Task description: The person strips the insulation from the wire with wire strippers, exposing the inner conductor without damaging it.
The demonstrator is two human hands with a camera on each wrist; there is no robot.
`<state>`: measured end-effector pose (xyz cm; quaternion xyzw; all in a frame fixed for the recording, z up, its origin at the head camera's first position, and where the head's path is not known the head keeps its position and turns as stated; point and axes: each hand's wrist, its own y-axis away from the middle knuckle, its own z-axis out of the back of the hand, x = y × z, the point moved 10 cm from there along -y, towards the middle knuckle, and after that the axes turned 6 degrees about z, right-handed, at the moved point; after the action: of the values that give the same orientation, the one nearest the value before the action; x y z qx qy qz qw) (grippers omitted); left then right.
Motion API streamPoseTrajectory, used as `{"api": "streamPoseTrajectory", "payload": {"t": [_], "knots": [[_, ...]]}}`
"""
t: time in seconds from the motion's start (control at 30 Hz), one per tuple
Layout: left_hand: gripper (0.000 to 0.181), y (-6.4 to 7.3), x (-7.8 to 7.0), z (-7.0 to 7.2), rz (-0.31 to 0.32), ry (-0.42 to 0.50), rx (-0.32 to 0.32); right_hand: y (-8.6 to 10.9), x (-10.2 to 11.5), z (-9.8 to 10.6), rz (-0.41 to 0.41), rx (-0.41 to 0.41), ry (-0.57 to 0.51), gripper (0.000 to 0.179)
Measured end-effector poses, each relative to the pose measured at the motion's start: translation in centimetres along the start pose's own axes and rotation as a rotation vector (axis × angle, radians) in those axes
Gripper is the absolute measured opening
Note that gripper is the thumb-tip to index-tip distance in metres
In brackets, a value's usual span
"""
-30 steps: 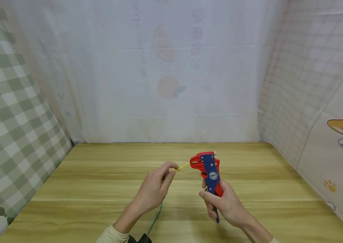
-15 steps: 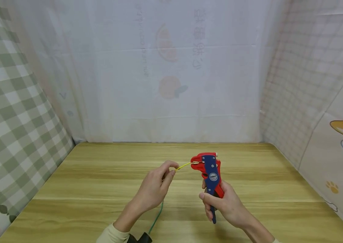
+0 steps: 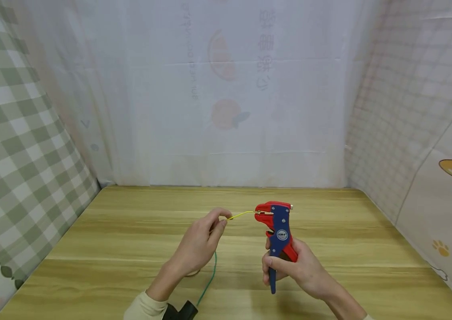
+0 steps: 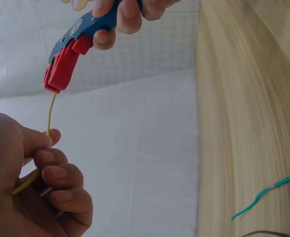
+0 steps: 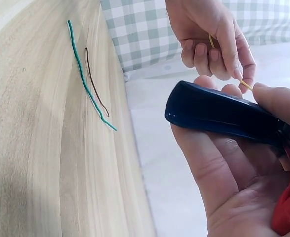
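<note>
In the head view my left hand [image 3: 198, 242] pinches a thin yellow wire [image 3: 243, 214] between thumb and forefinger. Its tail runs back into the palm in the left wrist view. The wire's other end enters the front of a red and blue wire stripper [image 3: 281, 222], where the red jaws hide its tip. My right hand [image 3: 299, 266] grips the stripper by its handles, head upward and pointing left. Seen from the right wrist, the dark blue handle [image 5: 219, 111] lies across the fingers, the thumb above it. Both hands are raised over the wooden table.
A green wire [image 5: 80, 69] and a brown wire [image 5: 91, 79] lie side by side on the table [image 3: 130, 231]. A black wrist device [image 3: 186, 310] sits at the left sleeve. Hanging cloths enclose the table at the back [image 3: 170, 133] and both sides.
The stripper has turned more upright, its lower handle swinging left and its head moving slightly right. My left hand has shifted a little left and up, and the yellow wire now bends more.
</note>
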<state>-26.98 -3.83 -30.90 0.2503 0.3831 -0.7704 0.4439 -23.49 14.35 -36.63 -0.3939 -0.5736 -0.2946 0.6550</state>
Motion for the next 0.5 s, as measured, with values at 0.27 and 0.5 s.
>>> {"api": "streamPoseTrajectory", "payload": {"t": [0.27,0.5], "knots": [[0.019,-0.15,0.22,0.64,0.011,-0.039,-0.010,0.06,-0.29,0.14,-0.042,0.014,0.002,0.025],[0.020,-0.13,0.41,0.99,0.024,-0.041,-0.006,0.09,-0.38,0.12,-0.030,0.034,-0.003,0.024]]}}
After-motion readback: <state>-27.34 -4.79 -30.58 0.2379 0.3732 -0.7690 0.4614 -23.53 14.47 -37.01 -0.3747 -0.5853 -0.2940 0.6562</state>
